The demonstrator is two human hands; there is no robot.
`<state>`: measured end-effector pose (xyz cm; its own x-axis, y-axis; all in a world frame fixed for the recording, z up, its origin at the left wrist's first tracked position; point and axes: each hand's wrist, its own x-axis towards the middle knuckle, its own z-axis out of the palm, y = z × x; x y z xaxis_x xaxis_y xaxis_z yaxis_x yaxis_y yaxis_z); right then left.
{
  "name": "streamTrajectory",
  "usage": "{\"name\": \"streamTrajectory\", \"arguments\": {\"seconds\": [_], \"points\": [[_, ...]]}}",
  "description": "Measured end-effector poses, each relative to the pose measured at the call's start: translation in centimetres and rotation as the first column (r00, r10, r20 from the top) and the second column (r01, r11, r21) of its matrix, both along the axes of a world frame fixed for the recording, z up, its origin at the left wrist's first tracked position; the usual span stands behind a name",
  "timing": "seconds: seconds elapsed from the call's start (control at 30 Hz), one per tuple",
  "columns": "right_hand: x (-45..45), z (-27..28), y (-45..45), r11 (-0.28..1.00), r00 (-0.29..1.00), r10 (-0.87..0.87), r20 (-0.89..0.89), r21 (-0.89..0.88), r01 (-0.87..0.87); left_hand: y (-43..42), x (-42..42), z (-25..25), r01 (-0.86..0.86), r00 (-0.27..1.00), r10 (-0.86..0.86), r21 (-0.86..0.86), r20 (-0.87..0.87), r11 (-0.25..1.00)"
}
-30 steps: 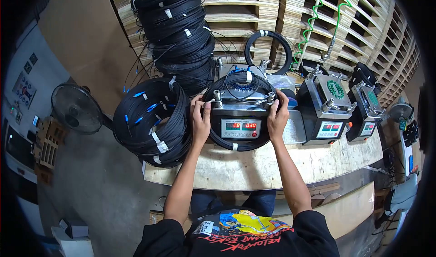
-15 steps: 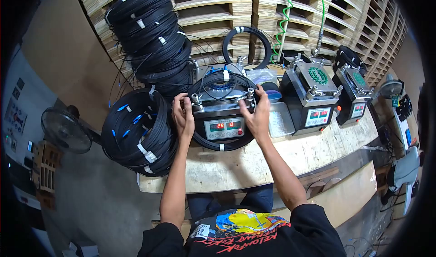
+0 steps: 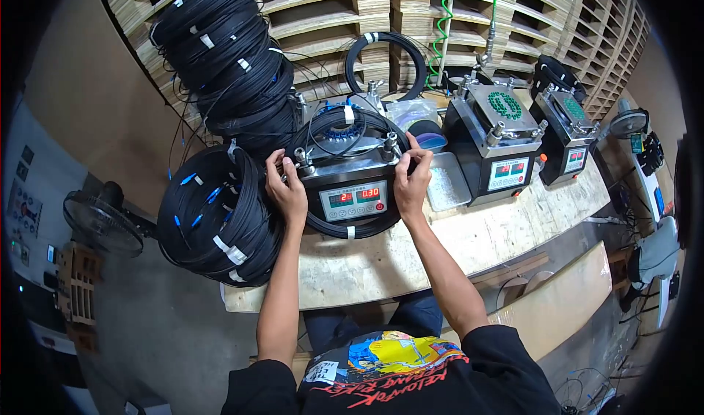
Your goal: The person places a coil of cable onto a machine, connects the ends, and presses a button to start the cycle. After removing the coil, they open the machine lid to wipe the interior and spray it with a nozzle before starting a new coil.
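Observation:
A polishing machine (image 3: 357, 199) with a red digital display stands in front of me. A coil of black cable (image 3: 351, 232) is looped around it, with white tape at the top and bottom. Blue-tipped cable ends reach the metal plate (image 3: 345, 133) on top. My left hand (image 3: 288, 193) is closed on the coil's left side, beside a corner clamp post (image 3: 302, 163). On the right side, my right hand (image 3: 413, 181) grips the coil with thumb and fingers curled, near the other front post (image 3: 391, 148). Parts of the coil are hidden behind the machine and my fingers.
More coiled cable (image 3: 220, 232) with blue connectors sits at the left, below a tall cable stack (image 3: 220, 63). Two similar machines (image 3: 495, 144) (image 3: 572, 140) stand rightward. A clear tray (image 3: 448, 183) lies between. A fan (image 3: 105, 224) stands left of the wooden table (image 3: 315, 283).
My right thumb has left the front post and closed toward the fingers on the coil. The machine's right-hand reading has changed to 0.30. The view has shifted slightly.

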<state>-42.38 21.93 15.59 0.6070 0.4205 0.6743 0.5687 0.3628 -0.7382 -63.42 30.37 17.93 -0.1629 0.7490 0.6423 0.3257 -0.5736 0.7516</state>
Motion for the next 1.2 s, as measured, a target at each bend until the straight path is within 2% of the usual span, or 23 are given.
{"name": "streamTrajectory", "arguments": {"seconds": [0.03,0.07,0.17,0.23,0.27,0.33,0.37,0.4,0.47,0.53,0.6,0.63,0.67,0.73,0.8,0.87,0.9,1.03,1.13,1.17,1.2], "points": [[-0.1,0.5,-0.2,0.999,0.995,-0.012,-0.094,-0.054,0.007,0.4,-0.4,-0.7,0.007,1.0,-0.008,-0.028,-0.03,1.0],[0.5,1.2,-0.9,0.978,0.98,0.02,-0.199,-0.2,-0.061,0.6,-0.4,-1.0,0.005,1.0,-0.006,-0.028,-0.031,1.0],[0.7,0.2,-0.2,0.985,0.98,0.007,-0.197,-0.169,-0.041,0.5,-0.5,-1.5,-0.01,0.998,0.005,-0.083,-0.057,0.996],[0.7,-0.1,0.3,0.996,1.0,-0.005,-0.005,0.089,0.005,0.3,-0.3,-1.3,-0.007,0.999,0.004,-0.1,-0.035,0.995],[0.6,-0.2,0.4,0.996,1.0,-0.002,-0.003,0.093,0.002,0.4,-0.3,-1.3,-0.01,0.999,0.007,-0.097,-0.033,0.995],[0.3,0.1,0.1,0.996,1.0,-0.008,-0.021,0.087,0.01,0.4,-0.4,-1.5,-0.004,0.999,0.002,-0.039,-0.047,0.999],[0.6,0.4,-0.5,0.995,0.993,0.02,-0.119,-0.091,-0.031,0.4,-0.3,-1.7,-0.008,0.999,0.006,-0.028,-0.045,1.0],[0.9,0.3,-0.2,0.995,0.993,0.021,-0.117,-0.091,-0.032,0.5,-0.3,-1.7,-0.009,0.999,0.008,-0.027,-0.043,1.0],[1.4,-0.3,0.7,0.994,0.968,-0.014,-0.252,-0.109,-0.014,0.5,-0.4,-1.8,-0.028,0.997,0.028,-0.008,-0.076,1.0],[1.2,0.2,0.6,0.997,0.957,-0.009,-0.289,-0.08,-0.015,0.7,-0.5,-2.0,-0.039,0.996,0.038,-0.004,-0.085,0.999],[1.2,0.6,-0.4,0.996,0.959,0.079,-0.273,-0.028,-0.09,0.8,-0.5,-2.0,-0.046,0.995,0.046,0.0,-0.088,0.999],[1.0,0.2,-0.1,0.979,0.918,0.195,-0.346,0.133,-0.158,0.8,-0.5,-2.0,-0.028,0.997,0.027,-0.017,-0.076,0.999],[1.0,0.0,-0.2,0.979,0.919,0.194,-0.343,0.129,-0.158,0.7,-0.5,-2.0,-0.009,0.998,0.007,-0.035,-0.064,0.999],[1.1,-0.1,-0.4,0.983,0.977,0.176,-0.124,0.079,-0.167,0.5,-0.4,-2.0,-0.003,0.998,0.0,-0.051,-0.055,0.999],[1.2,-0.1,-0.3,0.99,0.978,0.136,-0.156,0.055,-0.129,0.5,-0.5,-1.9,-0.002,0.999,-0.001,-0.064,-0.051,0.998],[1.6,0.2,-0.3,0.985,0.951,0.12,-0.284,-0.087,-0.15,0.6,-0.5,-2.0,-0.03,0.997,0.028,-0.032,-0.073,0.999],[0.9,1.3,-0.4,0.983,0.949,0.039,-0.313,-0.156,-0.092,0.5,-0.5,-2.0,-0.034,0.997,0.032,-0.033,-0.074,0.999],[1.2,-0.1,0.4,0.995,0.96,0.03,-0.278,-0.085,-0.056,0.3,-0.6,-1.9,-0.01,0.997,0.006,-0.046,-0.078,0.999],[1.4,-0.2,0.1,0.987,0.951,0.096,-0.292,-0.096,-0.13,-0.1,-0.6,-2.1,0.007,0.993,-0.01,-0.024,-0.115,1.0],[1.2,-0.2,-0.2,0.99,0.952,0.131,-0.275,-0.022,-0.143,-0.3,-0.7,-2.3,0.011,0.988,-0.012,-0.005,-0.155,1.0],[0.8,-0.1,-0.5,0.986,0.952,0.167,-0.256,0.053,-0.159,-0.3,-0.6,-2.7,0.058,0.991,-0.055,0.021,-0.119,0.998]]}}
